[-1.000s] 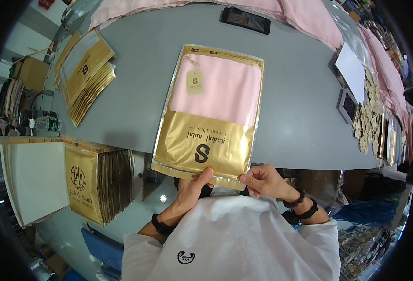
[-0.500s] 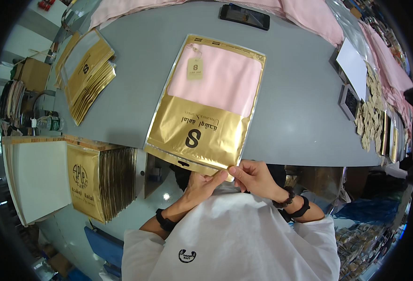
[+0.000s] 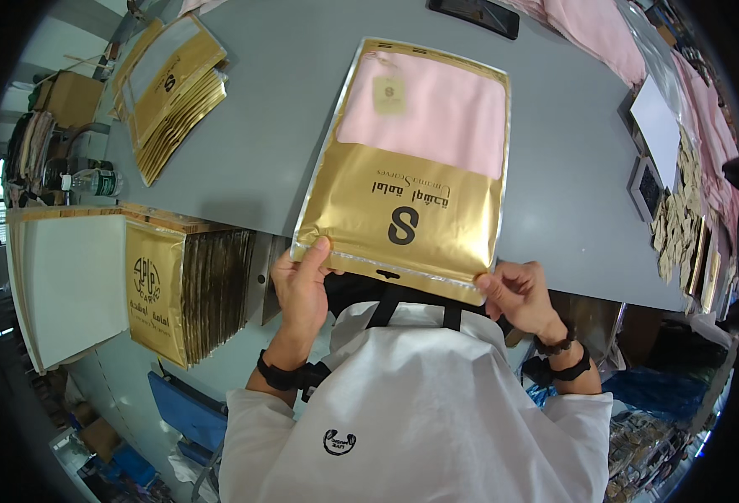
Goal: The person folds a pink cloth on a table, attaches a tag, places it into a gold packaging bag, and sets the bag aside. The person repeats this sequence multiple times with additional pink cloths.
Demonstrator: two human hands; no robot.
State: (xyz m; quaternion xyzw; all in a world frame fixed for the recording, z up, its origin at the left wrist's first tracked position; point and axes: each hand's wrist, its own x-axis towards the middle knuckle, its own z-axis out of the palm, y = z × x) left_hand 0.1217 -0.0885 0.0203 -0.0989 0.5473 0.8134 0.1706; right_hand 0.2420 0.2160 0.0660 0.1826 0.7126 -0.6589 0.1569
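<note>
A gold zip bag (image 3: 344, 201) with a clear window lies partly on the grey table, its near edge jutting past the table toward me. Folded pink fabric (image 3: 445, 113) and a small pale tag (image 3: 389, 95) show through the window. My left hand (image 3: 302, 289) pinches the bag's near left corner, thumb on top. At the near right corner, my right hand (image 3: 516, 295) grips the edge between thumb and fingers. A hanger slot shows in the strip between my hands.
A fanned stack of gold bags (image 3: 177, 105) lies at the table's left. Below it stands a box of packed gold bags (image 3: 156, 289). A phone (image 3: 476, 17) and pink cloth (image 3: 591, 33) are at the far side. To the right are a white card (image 3: 656, 126) and beige tags (image 3: 679, 218).
My left hand has slid from the right part of the near edge to the bag's left corner. The bag now sits squarer and closer to me, and the view has shifted.
</note>
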